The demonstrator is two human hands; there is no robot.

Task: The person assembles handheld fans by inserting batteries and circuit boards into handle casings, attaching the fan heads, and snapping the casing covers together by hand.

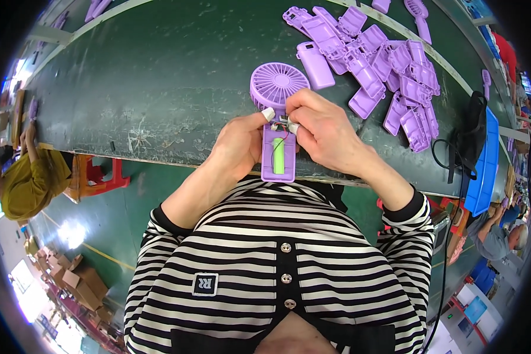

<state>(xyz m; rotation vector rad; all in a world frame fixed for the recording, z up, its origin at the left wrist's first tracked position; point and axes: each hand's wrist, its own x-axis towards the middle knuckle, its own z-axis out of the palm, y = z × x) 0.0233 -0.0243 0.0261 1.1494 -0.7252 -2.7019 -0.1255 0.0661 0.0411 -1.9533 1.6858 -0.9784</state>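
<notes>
A purple handheld fan (279, 82) lies near the table's front edge, its round grille pointing away from me. Its handle is uncovered, showing a green cylindrical battery (278, 156) and thin red and black wires. My left hand (240, 141) grips the fan's side at the neck, thumb on top. On the other side, my right hand (323, 127) has its fingers pinched at the neck, by the wires and a small part I cannot make out. White coverings wrap some of my fingertips.
Many loose purple plastic shells (366, 59) are heaped at the back right of the dark green table (159, 76). A black bag (471, 138) and a blue tray (484, 159) sit at the right edge. Another person in a mustard top (35, 183) is at far left.
</notes>
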